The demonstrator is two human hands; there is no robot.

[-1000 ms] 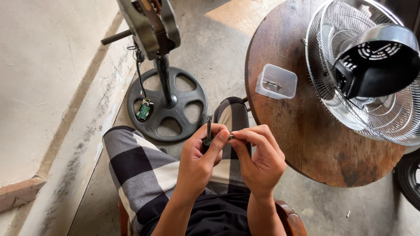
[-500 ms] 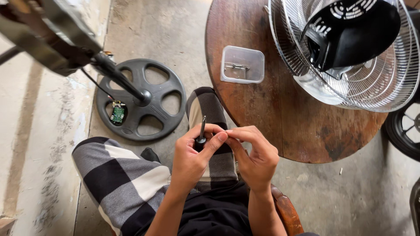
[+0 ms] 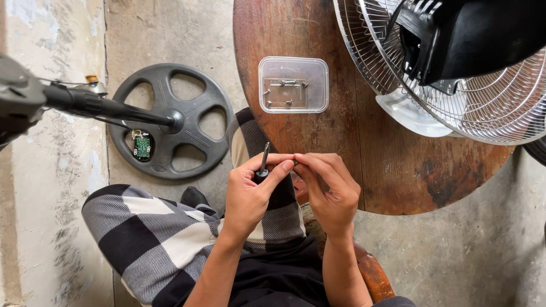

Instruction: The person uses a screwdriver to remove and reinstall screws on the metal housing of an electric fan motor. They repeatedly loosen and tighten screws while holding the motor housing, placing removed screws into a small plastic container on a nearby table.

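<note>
My left hand (image 3: 251, 196) grips a screwdriver (image 3: 263, 160) whose metal shaft points up and away from me. My right hand (image 3: 330, 190) meets it fingertip to fingertip and pinches something small between thumb and forefinger, too tiny to identify. Both hands hover over my lap, at the near edge of a round wooden table (image 3: 364, 153). My legs are wrapped in a black, grey and white checked cloth (image 3: 148, 239).
A clear plastic box (image 3: 293, 84) with several screws sits on the table. A fan's wire guard (image 3: 483, 108) and black motor housing (image 3: 478, 34) lie at the right. On the concrete floor at the left stand the fan's round black base (image 3: 170, 122), its pole (image 3: 91, 105) and a small green circuit board (image 3: 142, 146).
The view has shifted right and closer, so the table and fan fill more of it. My hands stay together in the same pinch with the screwdriver.
</note>
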